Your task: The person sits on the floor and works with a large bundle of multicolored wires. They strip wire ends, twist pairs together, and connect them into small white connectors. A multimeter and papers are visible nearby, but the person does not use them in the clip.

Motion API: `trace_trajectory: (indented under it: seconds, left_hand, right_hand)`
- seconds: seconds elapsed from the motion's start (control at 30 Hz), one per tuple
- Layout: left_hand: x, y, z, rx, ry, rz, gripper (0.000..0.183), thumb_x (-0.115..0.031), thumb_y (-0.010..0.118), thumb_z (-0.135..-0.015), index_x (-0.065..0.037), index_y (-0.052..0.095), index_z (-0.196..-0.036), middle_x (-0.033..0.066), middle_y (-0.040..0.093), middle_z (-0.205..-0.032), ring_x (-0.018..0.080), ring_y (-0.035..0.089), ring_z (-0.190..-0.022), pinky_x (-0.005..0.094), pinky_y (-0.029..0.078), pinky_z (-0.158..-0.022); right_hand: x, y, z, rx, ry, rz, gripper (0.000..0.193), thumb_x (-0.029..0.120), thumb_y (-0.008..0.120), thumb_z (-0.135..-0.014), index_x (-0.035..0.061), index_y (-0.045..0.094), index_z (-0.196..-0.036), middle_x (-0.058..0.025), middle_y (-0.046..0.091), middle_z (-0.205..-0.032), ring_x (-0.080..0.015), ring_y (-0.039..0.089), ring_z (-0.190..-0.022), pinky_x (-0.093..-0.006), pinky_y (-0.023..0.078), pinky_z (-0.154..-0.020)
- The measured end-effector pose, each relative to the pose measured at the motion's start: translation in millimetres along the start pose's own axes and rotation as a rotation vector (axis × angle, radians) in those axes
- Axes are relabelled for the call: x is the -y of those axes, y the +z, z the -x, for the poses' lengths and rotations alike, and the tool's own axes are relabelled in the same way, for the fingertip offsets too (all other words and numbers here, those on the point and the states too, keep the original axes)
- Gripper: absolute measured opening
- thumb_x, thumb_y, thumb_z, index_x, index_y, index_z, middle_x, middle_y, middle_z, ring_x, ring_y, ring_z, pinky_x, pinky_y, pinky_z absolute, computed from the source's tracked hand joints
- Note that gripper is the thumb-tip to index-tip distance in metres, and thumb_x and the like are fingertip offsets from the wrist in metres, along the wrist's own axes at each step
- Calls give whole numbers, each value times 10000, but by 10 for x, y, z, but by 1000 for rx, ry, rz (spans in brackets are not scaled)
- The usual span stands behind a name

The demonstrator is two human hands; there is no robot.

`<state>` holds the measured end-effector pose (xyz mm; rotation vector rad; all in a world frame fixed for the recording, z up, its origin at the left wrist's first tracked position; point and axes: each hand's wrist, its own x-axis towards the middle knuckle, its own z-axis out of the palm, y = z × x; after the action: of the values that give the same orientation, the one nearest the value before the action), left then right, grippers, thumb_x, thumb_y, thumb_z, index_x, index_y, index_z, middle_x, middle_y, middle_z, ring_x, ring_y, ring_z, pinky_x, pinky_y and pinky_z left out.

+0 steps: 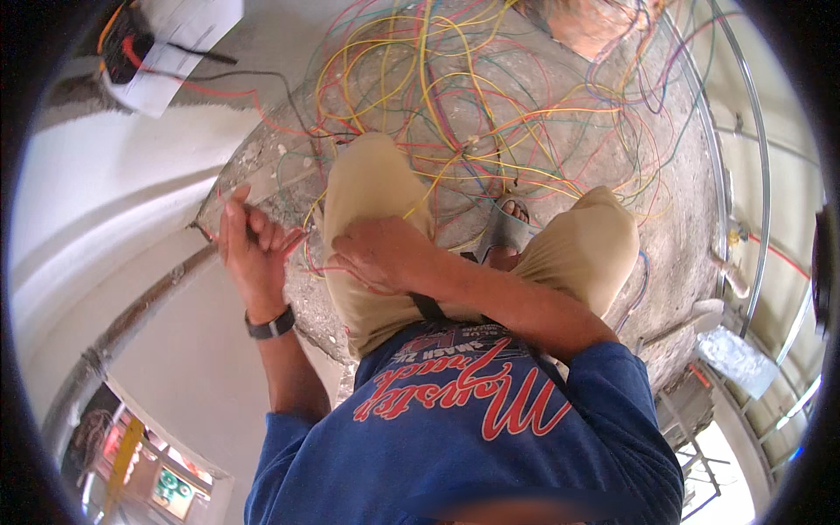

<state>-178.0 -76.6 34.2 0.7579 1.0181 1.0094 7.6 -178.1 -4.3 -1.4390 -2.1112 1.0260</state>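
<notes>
My left hand [252, 241] is raised beside the pale wall, its fingers curled and a dark band on the wrist. A thin red wire [325, 269] shows at its curled fingers and loops across to my right hand [376, 252]. That hand rests low over my left thigh, closed, with the wire passing at its fingertips; its grip is partly hidden. A yellow wire [418, 203] runs over the same thigh near the right hand. Past my knees spreads a loose tangle of yellow, red, green and blue wires [472, 144].
My sandalled foot [507, 226] stands among the wires on rough concrete floor [678, 302]. A black device [127, 57] with leads sits by a paper sheet [188, 52] at upper left. A pipe [131, 319] follows the left wall; a trowel-like tool [700, 317] lies right.
</notes>
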Motion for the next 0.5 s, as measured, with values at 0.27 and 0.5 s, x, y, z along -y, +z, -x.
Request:
trace_trajectory:
  seconds: [0.27,0.5]
  left_hand:
    - [90,236,164,214,-510,-475,474,-461,445,-1077,-31,646,-1075,8,591,-733,47,446,-518,211,332,-470]
    - [436,618,-100,323,-825,-3,315,-324,518,-1056,-46,608,-1176,49,681,-977,163,664,-883,266,554,-741]
  right_hand:
    - [-54,-420,74,-540,-79,149,255,331,641,-852,98,648,-956,-78,626,-1012,-280,581,-992,-399,500,-828]
    - [59,-514,174,-443,-66,332,320,285,619,-831,77,692,-1062,-90,657,-1062,-260,587,-1020,-379,495,-878]
